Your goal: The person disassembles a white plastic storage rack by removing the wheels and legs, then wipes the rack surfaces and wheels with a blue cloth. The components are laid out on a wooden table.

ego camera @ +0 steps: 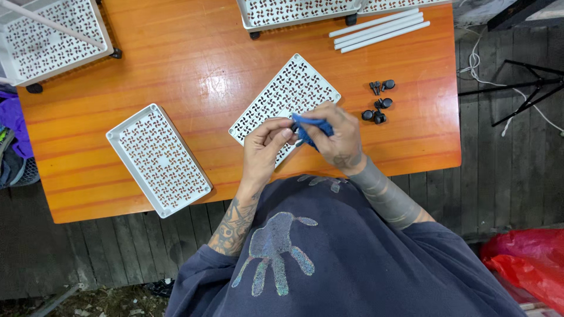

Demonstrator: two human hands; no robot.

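Head view: both hands [299, 141] pinch blue cloth [311, 129] near table edge [411, 167]

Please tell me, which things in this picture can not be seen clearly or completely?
- Blue item, head view: mostly covered by the right hand and left hand; its kind is unclear.
- Perforated white panel: near corner hidden under both hands.
- Small black parts: too small to identify.
- White rack: cut off by the top-left edge.
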